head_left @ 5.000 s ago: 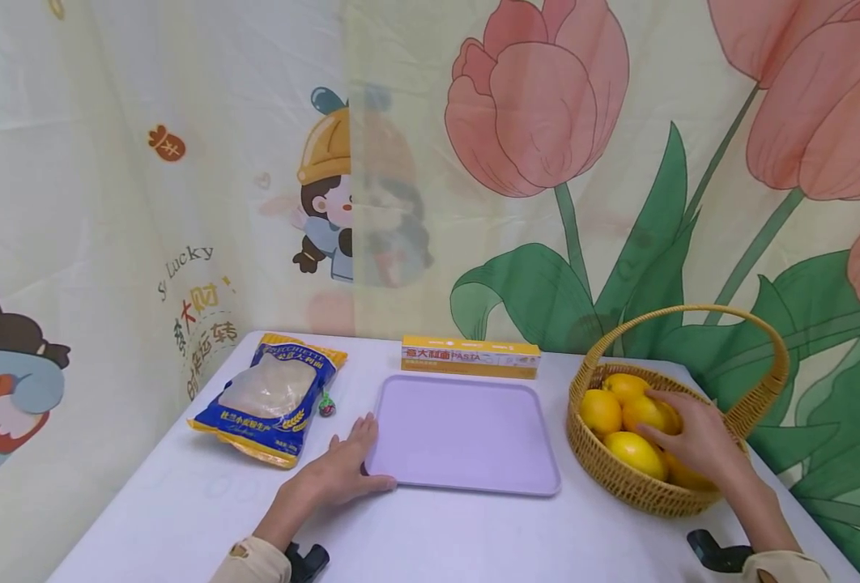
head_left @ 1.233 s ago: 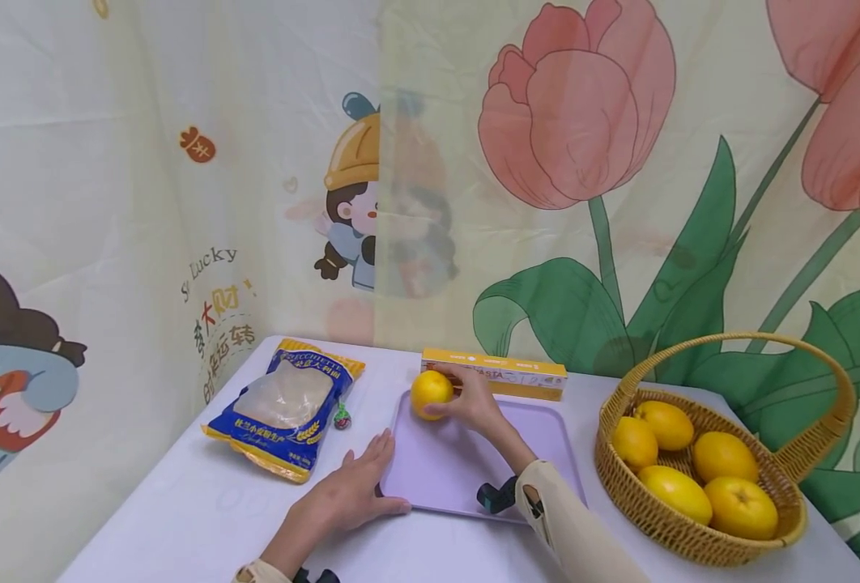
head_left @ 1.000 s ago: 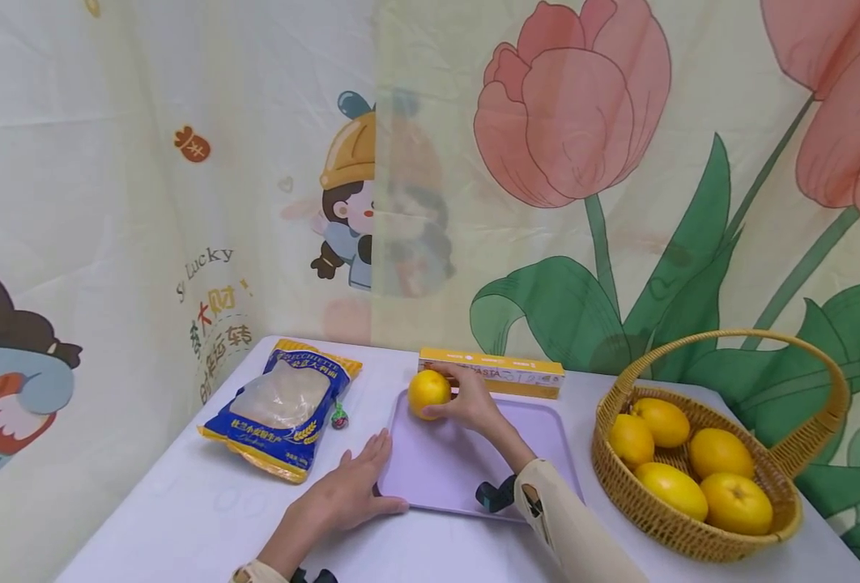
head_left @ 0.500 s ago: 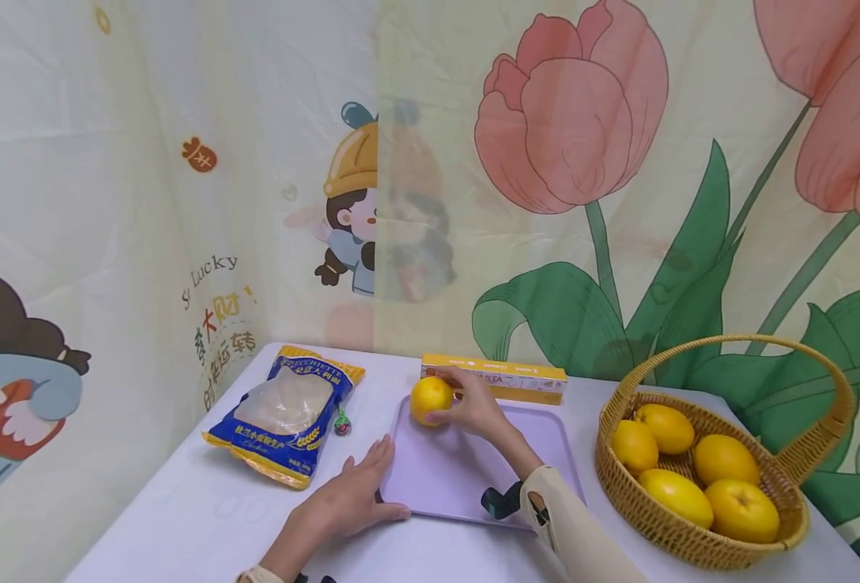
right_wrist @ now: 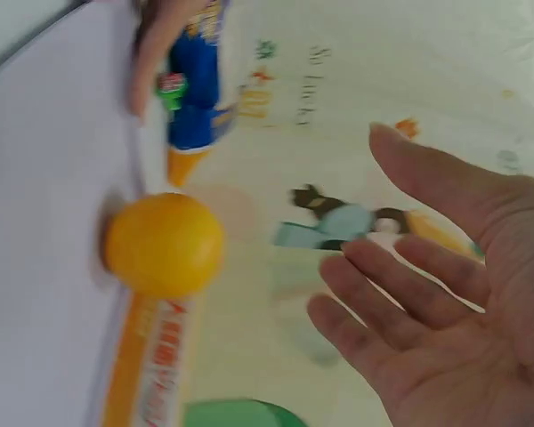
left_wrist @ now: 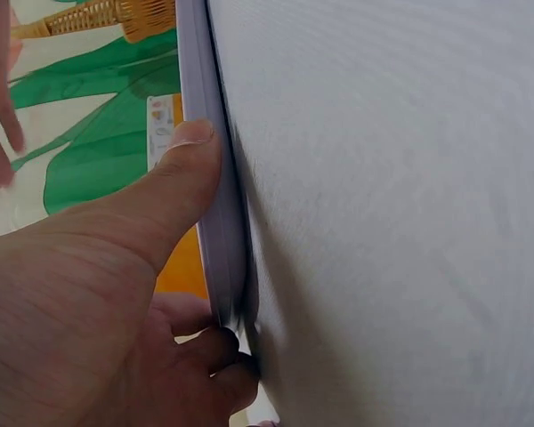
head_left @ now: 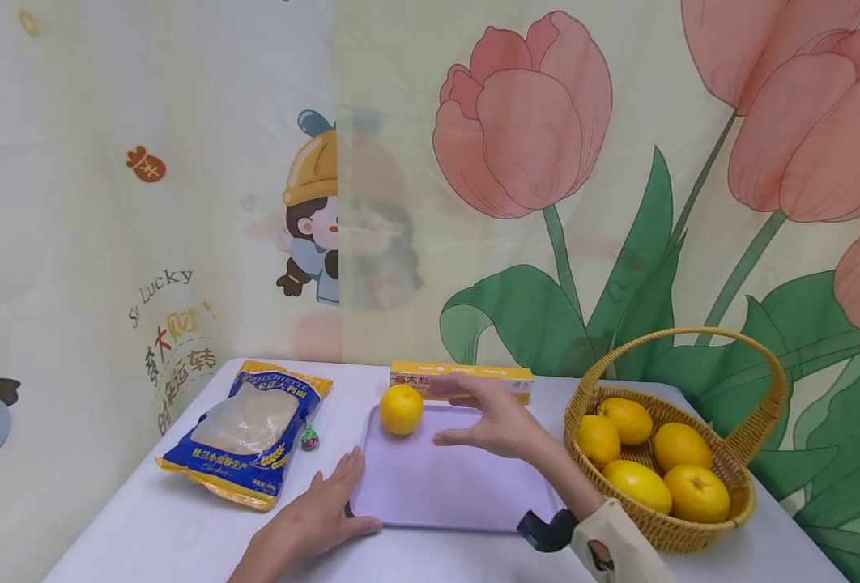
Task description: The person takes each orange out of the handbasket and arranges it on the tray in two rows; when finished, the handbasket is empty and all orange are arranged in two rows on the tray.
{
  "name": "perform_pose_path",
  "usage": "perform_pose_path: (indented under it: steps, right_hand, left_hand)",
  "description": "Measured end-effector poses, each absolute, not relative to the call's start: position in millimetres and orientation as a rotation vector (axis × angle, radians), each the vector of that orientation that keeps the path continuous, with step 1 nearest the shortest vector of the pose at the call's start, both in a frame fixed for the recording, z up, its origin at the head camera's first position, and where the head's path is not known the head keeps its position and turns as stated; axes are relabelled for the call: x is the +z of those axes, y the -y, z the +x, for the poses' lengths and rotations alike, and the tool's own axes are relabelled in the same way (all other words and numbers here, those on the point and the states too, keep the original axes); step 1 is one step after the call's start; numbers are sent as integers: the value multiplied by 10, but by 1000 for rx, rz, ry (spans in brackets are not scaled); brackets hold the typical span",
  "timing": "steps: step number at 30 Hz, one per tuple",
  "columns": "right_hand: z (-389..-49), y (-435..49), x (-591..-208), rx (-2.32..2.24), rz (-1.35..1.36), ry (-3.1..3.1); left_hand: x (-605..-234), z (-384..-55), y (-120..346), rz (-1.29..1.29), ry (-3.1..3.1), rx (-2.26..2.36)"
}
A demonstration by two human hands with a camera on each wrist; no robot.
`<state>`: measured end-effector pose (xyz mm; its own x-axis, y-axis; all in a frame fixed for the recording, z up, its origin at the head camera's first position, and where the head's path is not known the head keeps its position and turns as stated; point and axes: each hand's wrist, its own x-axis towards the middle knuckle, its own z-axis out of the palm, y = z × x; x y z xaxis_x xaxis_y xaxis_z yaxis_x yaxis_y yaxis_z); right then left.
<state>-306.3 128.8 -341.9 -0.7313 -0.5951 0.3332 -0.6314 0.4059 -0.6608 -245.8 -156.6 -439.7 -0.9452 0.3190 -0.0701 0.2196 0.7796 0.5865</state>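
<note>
Yellow fruit [head_left: 401, 410] lies just beyond the parted fingers of my right hand [head_left: 501, 419], so I'd brace the tray [head_left: 459, 490] with my straight-fingered left hand [head_left: 318, 510].

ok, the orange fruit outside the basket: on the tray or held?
On the tray: the orange fruit rests near its far-left corner, with a clear gap to the right hand.

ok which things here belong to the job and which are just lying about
Likely part of the job:
tray
single fruit on it
basket
other fruits in it

Likely just lying about:
pasta bag
pasta box
small trinket
</note>
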Motion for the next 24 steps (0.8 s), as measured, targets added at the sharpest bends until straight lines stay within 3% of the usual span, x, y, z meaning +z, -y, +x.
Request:
perform_pose_path:
  steps: [5, 12, 18, 24]
  right_hand:
    - [-2730, -1788, -3080, 1131, 1300, 2587]
    - [-2614, -2722, -2929, 1206, 1164, 2597]
    - [-2902, -3431, -3051, 1173, 713, 2718]
    - [-3252, -3768, -3222, 1129, 248, 2955]
  left_hand:
    - [-4354, -2438, 1656, 416, -2825, 914]
    - [-4313, -2414, 1696, 408, -2813, 927]
    - [-4318, -2412, 1704, 383, -2814, 904]
    - [-4353, -2413, 1703, 375, -2790, 932]
